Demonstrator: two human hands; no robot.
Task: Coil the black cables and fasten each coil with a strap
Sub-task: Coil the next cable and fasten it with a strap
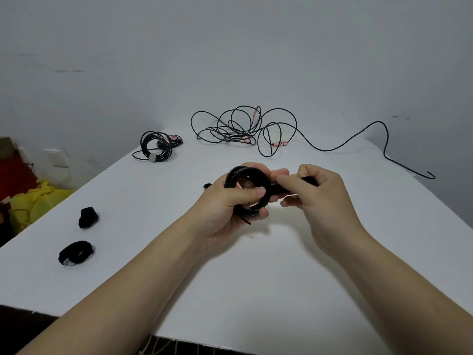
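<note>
Black cable coil (245,171), wound into a tight ring and held just above the middle of the white table (256,290), seen from the head camera; gripped by the left hand (222,211), thumb (252,193) pressed across the near side of the ring, remaining fingers (261,168) curled round the far side, one fingertip showing under the lower rim; a short cable end poking out below the palm; black strap (280,191) running from the right edge of the coil into the right hand (322,201), pinched there between thumb and forefinger, other fingers curled in, the strap's far end jutting out past the knuckles; whether already passed through the ring, impossible to tell; both bare forearms reaching in from the bottom edge.

Farther back, a loose cable (243,129) lying tangled in open loops with red-and-white tags, one long tail trailing off to the right; to its left, well apart, a bound coil (156,147) fastened with a pale band; near the table's left edge, a crumpled strap (88,217) and, nearer the camera, a rolled strap (76,252), apart from each other and from the hands; a small black item (207,186) half hidden behind the left hand, too obscured to identify; beyond the table at left, a yellow cloth (38,201) on the floor; plain pale wall behind.
</note>
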